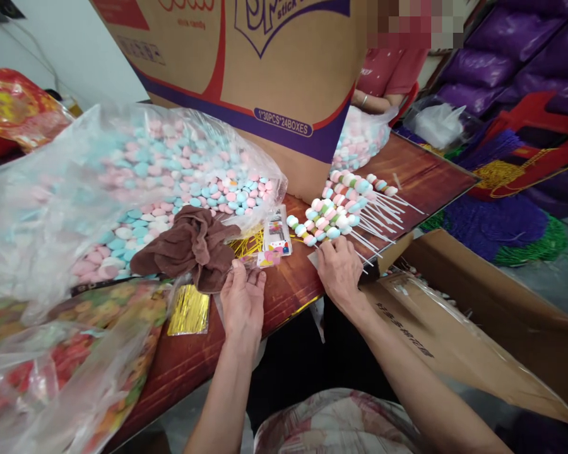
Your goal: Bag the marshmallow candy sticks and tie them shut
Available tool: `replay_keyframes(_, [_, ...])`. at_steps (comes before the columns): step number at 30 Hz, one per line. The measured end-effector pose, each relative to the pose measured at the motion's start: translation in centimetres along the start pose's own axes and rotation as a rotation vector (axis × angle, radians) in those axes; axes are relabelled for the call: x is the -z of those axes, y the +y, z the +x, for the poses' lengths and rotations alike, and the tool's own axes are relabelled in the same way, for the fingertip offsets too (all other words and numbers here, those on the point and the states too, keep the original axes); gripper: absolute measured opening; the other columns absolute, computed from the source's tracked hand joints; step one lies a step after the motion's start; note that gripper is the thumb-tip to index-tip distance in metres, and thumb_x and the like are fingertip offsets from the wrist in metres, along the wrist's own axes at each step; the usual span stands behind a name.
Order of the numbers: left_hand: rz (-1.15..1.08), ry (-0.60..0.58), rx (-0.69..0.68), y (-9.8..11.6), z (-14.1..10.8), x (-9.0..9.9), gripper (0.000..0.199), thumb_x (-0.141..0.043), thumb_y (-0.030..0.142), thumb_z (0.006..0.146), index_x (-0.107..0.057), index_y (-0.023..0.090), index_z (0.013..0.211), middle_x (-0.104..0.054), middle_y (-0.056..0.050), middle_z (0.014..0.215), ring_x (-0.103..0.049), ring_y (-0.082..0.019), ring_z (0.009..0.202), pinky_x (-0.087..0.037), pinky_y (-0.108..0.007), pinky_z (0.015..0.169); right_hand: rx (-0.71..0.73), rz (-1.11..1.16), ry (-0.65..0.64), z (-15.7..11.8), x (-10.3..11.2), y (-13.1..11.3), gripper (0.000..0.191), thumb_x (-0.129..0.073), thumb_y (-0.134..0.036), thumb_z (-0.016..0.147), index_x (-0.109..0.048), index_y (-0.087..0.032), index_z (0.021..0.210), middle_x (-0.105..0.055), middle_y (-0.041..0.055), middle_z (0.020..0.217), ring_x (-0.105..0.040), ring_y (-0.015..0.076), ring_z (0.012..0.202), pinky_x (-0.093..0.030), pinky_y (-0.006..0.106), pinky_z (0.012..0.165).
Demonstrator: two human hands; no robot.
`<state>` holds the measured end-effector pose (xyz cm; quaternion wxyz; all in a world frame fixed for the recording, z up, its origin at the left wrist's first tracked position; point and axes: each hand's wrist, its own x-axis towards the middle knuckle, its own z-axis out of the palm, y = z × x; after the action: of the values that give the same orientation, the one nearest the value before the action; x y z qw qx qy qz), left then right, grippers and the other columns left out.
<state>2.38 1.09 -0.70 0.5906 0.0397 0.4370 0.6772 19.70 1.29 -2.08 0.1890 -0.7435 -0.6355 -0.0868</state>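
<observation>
My left hand (243, 290) pinches a small clear packet (268, 258) with a pink and yellow print, beside a brown cloth (194, 249). My right hand (339, 271) rests at the near end of a pile of candy skewers (331, 217) with white sticks, its fingers bent and their tips hidden. Printed cards (277, 230) and loose gold ties (250, 244) lie just beyond my left hand. A packet of gold ties (189, 310) is on the red-brown table (194, 359), left of that hand.
A large clear bag of pastel candies (165, 157) fills the left. Behind stands a tall carton (265, 75). An open carton (454, 315) is at the right. A person in a red shirt (388, 69) sits beyond. A bag of colourful sweets (66, 378) lies near left.
</observation>
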Motion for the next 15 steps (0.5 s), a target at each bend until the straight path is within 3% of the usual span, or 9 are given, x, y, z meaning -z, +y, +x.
replay_keyframes(2, [-0.005, 0.012, -0.005, 0.0, 0.2, 0.0, 0.02, -0.078, 0.032, 0.078, -0.065, 0.017, 0.083, -0.067, -0.001, 0.083, -0.062, -0.01, 0.076, -0.047, -0.027, 0.077, -0.026, 0.13, 0.024, -0.1, 0.2, 0.2, 0.02, -0.049, -0.02, 0.094, -0.062, -0.019, 0.08, -0.061, 0.0095, 0.088, -0.052, 0.0218, 0.079, -0.031, 0.033, 0.066])
replay_keyframes(8, [-0.023, 0.041, -0.014, 0.0, 0.5, -0.2, 0.017, -0.072, 0.031, 0.084, -0.064, 0.017, 0.082, -0.065, -0.001, 0.079, -0.061, -0.01, 0.073, -0.047, -0.025, 0.075, -0.146, 0.868, 0.034, -2.2, 3.0, 1.1, 0.021, -0.052, -0.027, 0.094, -0.061, -0.02, 0.077, -0.061, 0.0025, 0.079, -0.056, 0.0174, 0.076, -0.042, 0.03, 0.072])
replay_keyframes(12, [-0.041, 0.045, -0.018, -0.2, 0.7, -0.5, 0.016, -0.072, 0.031, 0.084, -0.063, 0.017, 0.082, -0.065, 0.0, 0.08, -0.061, -0.01, 0.074, -0.047, -0.025, 0.074, -0.142, 1.014, -0.027, -3.9, 4.4, 1.5, 0.018, -0.057, -0.028, 0.092, -0.062, -0.021, 0.075, -0.06, 0.0022, 0.076, -0.056, 0.0179, 0.075, -0.044, 0.031, 0.072])
replay_keyframes(15, [-0.033, 0.031, -0.02, -0.3, 0.8, -0.6, 0.018, -0.073, 0.032, 0.083, -0.063, 0.018, 0.083, -0.065, 0.0, 0.08, -0.061, -0.01, 0.073, -0.047, -0.025, 0.075, -0.08, 1.011, 0.008, -4.5, 4.6, 1.7, 0.013, -0.059, -0.024, 0.09, -0.064, -0.022, 0.078, -0.062, 0.0033, 0.08, -0.058, 0.0185, 0.077, -0.046, 0.032, 0.073])
